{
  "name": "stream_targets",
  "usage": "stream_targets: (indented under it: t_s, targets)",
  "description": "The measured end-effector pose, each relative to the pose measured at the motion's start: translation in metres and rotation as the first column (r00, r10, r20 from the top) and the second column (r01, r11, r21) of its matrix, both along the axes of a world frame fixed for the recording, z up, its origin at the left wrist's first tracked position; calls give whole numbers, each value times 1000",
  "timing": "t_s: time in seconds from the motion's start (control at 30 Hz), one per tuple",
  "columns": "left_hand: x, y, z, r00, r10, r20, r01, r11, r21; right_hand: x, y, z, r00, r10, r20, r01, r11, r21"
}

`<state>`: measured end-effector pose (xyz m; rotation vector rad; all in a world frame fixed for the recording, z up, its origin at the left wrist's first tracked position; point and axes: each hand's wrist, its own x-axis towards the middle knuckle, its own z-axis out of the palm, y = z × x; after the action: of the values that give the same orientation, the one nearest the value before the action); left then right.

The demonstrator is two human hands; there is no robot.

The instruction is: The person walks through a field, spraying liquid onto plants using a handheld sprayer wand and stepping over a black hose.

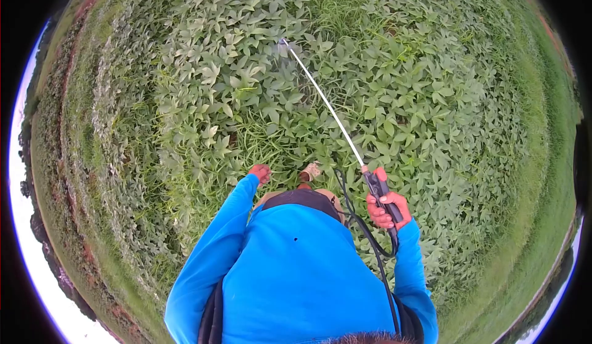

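Observation:
My right hand [399,207] is wrapped round the dark handle of a spray wand [327,102]. The wand's long pale tube slants up and left over the leaves, and a faint mist hangs around its nozzle [283,41]. From the bottom of the handle a black hose [369,236] loops back toward my body. My left hand [261,174] hangs beside my waist, just above the plants, its fingers curled with nothing visible in them. Broad-leaved green plants [240,85] spread below the nozzle.
Dense leafy crop surrounds me, with tufts of grass [338,11] between the plants. One foot [312,170] shows among the leaves in front of me. Dark straps lie along my sides. A grassy strip [530,128] runs along the right, and reddish soil [74,48] shows at the left.

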<state>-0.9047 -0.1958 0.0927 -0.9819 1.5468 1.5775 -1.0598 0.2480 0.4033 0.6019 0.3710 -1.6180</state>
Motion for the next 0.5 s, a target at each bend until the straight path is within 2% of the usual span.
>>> stream_targets:
  t_s: [0.07, 0.13, 0.2, 0.27, 0.3, 0.37, 0.43, 0.5]
  targets:
    - [-10, -6, -5, 999, -9, 48, 10, 1000, -21, -16, -12, -9, 999, 27, -29, -27, 1000, -7]
    - [-24, 0, 24, 993, 112, -45, -113, 993, -26, -29, -32, -14, 983, 45, -178, -28, 995, 98]
    - [-36, -1, 44, 994, 96, -58, -99, 994, -39, -42, -57, -15, 973, 63, -223, -31, 989, 142]
    - [-41, -6, 40, 996, 84, -25, -86, 991, -100, -52, -82, -14, 883, 147, -447, 34, 928, 371]
    - [-41, -14, 27, 996, 78, -29, -82, 987, -136, -53, -93, -17, 879, 143, -454, 37, 930, 365]
    - [-55, -17, 51, 993, 109, -34, -113, 977, -182, -51, -112, -33, 769, 201, -607, 157, 861, 484]
    - [-61, -23, 63, 978, 193, -73, -204, 957, -207, -47, -121, -43, 758, 171, -630, 210, 850, 483]
    - [-64, -32, 67, 984, 159, -84, -173, 962, -213, -47, -119, -46, 773, 122, -622, 261, 833, 487]
